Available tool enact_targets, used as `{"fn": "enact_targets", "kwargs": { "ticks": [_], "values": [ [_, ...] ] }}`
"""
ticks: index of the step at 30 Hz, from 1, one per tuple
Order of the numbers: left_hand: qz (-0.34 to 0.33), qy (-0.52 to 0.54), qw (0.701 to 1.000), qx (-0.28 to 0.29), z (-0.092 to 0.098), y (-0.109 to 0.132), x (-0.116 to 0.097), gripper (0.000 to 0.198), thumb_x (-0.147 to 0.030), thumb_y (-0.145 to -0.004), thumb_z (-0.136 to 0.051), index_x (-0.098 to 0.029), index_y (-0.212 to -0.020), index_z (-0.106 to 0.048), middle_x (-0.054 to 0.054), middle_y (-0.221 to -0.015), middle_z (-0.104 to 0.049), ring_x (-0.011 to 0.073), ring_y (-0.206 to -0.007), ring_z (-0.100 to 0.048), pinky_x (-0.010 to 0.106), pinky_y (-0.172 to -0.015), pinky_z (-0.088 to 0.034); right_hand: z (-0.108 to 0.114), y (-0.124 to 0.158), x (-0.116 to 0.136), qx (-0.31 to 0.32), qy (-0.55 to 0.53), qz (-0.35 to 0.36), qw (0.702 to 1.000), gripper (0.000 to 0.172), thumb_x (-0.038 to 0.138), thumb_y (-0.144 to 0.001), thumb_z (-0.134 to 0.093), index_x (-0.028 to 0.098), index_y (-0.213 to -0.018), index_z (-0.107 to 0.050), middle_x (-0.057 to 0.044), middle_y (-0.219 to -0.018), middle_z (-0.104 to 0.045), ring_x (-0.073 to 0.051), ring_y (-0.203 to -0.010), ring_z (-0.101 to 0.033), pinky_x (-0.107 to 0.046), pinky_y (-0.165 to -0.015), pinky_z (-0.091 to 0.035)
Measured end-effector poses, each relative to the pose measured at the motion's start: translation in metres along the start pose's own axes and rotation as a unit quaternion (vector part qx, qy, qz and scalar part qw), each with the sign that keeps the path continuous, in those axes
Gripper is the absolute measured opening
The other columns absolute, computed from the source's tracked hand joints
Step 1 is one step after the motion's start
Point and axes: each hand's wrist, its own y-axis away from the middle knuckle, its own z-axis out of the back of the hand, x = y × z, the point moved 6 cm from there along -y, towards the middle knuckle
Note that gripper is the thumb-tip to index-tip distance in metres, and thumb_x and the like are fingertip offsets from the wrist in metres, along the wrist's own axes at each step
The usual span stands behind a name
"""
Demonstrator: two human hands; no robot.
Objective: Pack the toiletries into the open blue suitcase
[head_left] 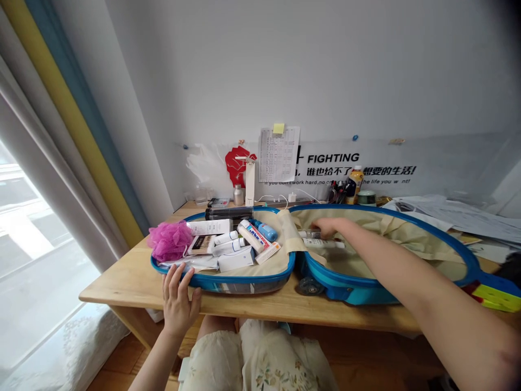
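A blue children's suitcase lies opened flat on the wooden desk. My left hand rests with fingers apart on the front rim of its left half. That half holds a pink bath puff, a box of cotton swabs, a toothpaste tube, a blue bottle, white tubes, white boxes and a dark cylinder. Inside the right half, my right hand is closed on a small clear bottle, its fingers partly hidden. A white tube lies just in front of it.
Behind the suitcase stand a metallic jar, a white lamp-like stand, pens, a yellow bottle and a green jar. Papers cover the right side of the desk. A curtain hangs at the left.
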Motion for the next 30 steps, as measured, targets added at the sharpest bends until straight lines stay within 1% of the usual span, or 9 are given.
{"fn": "enact_targets", "kwargs": {
  "ticks": [4,8,11,13,16,19,23,26,30],
  "values": [
    [0.005,-0.002,1.0,0.0,0.0,0.001,0.0,0.058,-0.018,-0.092,-0.049,-0.022,-0.147,-0.034,0.014,-0.149,-0.04,0.028,-0.146,-0.027,0.05,-0.119,-0.023,0.029,0.017,-0.005,-0.03,-0.039,-0.013,0.999,0.046,0.019,-0.059,-0.077,0.016,-0.103,-0.065,-0.01,-0.095,-0.068,-0.028,-0.089,-0.065,-0.036,-0.077,-0.052],
    [0.014,-0.004,1.0,0.0,-0.001,0.002,0.001,0.057,-0.019,-0.092,-0.05,-0.023,-0.146,-0.036,0.014,-0.149,-0.041,0.0297,-0.145,-0.028,0.052,-0.118,-0.025,0.072,0.047,0.01,-0.107,-0.106,0.018,0.989,0.052,0.039,-0.076,-0.061,0.019,-0.123,-0.055,-0.012,-0.116,-0.064,-0.027,-0.101,-0.062,-0.035,-0.082,-0.051],
    [0.018,-0.006,1.0,0.003,-0.002,0.003,0.002,0.056,-0.019,-0.092,-0.05,-0.024,-0.146,-0.036,0.014,-0.148,-0.041,0.0296,-0.145,-0.028,0.052,-0.118,-0.025,0.091,0.071,0.059,-0.127,-0.242,0.117,0.955,0.057,0.05,-0.082,-0.05,0.021,-0.131,-0.049,-0.011,-0.125,-0.06,-0.022,-0.098,-0.062,-0.033,-0.077,-0.053],
    [0.016,-0.006,1.0,0.003,-0.002,0.003,0.003,0.056,-0.019,-0.092,-0.05,-0.023,-0.146,-0.036,0.014,-0.148,-0.041,0.029,-0.145,-0.028,0.051,-0.118,-0.024,0.087,0.085,0.107,-0.085,-0.278,0.189,0.938,0.058,0.05,-0.079,-0.055,0.022,-0.129,-0.053,-0.009,-0.122,-0.061,-0.019,-0.089,-0.062,-0.032,-0.071,-0.053],
    [0.013,-0.004,1.0,-0.001,-0.001,0.003,0.002,0.056,-0.019,-0.092,-0.05,-0.022,-0.145,-0.036,0.014,-0.148,-0.041,0.0286,-0.145,-0.027,0.051,-0.118,-0.024,0.066,0.099,0.175,-0.023,-0.196,0.277,0.94,0.047,0.041,-0.078,-0.06,0.022,-0.121,-0.061,-0.007,-0.111,-0.065,-0.016,-0.084,-0.061,-0.03,-0.075,-0.05],
    [0.015,-0.005,1.0,-0.001,-0.001,0.002,0.002,0.054,-0.02,-0.092,-0.049,-0.022,-0.144,-0.037,0.015,-0.147,-0.041,0.0291,-0.145,-0.027,0.051,-0.118,-0.024,0.043,0.106,0.214,-0.012,-0.134,0.338,0.931,0.039,0.03,-0.078,-0.061,0.02,-0.115,-0.065,-0.007,-0.109,-0.064,-0.016,-0.089,-0.06,-0.03,-0.081,-0.049],
    [0.013,-0.004,1.0,-0.001,-0.001,0.001,0.001,0.053,-0.02,-0.092,-0.049,-0.022,-0.143,-0.039,0.015,-0.146,-0.042,0.0294,-0.145,-0.028,0.052,-0.117,-0.025,0.023,0.111,0.227,-0.02,-0.139,0.381,0.914,0.034,0.026,-0.083,-0.057,0.021,-0.116,-0.063,-0.008,-0.115,-0.062,-0.018,-0.1,-0.058,-0.033,-0.09,-0.048],
    [0.014,-0.002,1.0,-0.002,0.0,0.0,0.0,0.052,-0.02,-0.092,-0.049,-0.021,-0.142,-0.039,0.015,-0.145,-0.043,0.0294,-0.144,-0.029,0.052,-0.117,-0.026,0.014,0.109,0.226,0.017,-0.179,0.387,0.904,0.036,0.028,-0.082,-0.06,0.021,-0.118,-0.061,-0.009,-0.119,-0.06,-0.018,-0.106,-0.059,-0.032,-0.091,-0.049],
    [0.018,-0.002,1.0,0.001,0.0,0.0,0.001,0.052,-0.02,-0.092,-0.049,-0.022,-0.142,-0.039,0.015,-0.145,-0.043,0.0303,-0.144,-0.029,0.053,-0.116,-0.027,0.03,0.097,0.212,0.01,-0.26,0.386,0.885,0.032,0.034,-0.083,-0.059,0.021,-0.112,-0.064,-0.007,-0.117,-0.061,-0.015,-0.103,-0.063,-0.028,-0.088,-0.051]
  ]
}}
